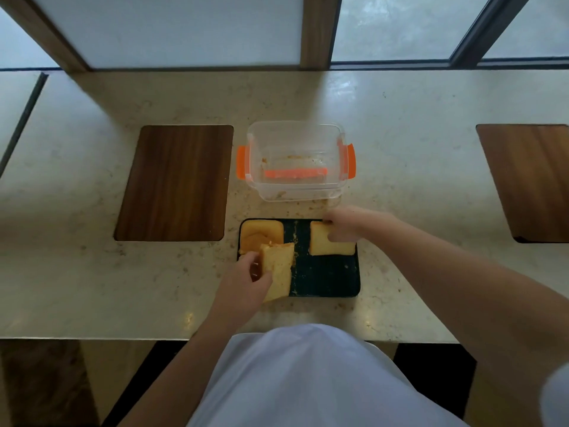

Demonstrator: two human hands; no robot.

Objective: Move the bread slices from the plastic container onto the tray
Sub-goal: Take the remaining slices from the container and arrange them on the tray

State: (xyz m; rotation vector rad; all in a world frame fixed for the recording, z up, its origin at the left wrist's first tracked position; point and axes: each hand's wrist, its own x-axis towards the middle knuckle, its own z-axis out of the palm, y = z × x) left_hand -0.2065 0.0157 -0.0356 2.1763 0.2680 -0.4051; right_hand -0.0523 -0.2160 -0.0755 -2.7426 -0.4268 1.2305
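Observation:
A black tray lies on the counter just in front of me. One bread slice rests flat in its far left corner. My left hand grips a second bread slice, tilted over the tray's left side. My right hand holds a third bread slice by its far right corner, lying at the tray's far right. Behind the tray stands the clear plastic container with orange clips, holding only crumbs.
The pale stone counter has a dark wooden inset panel to the left of the container and another wooden panel at the far right. Windows run along the back. The counter's front edge is close to my body.

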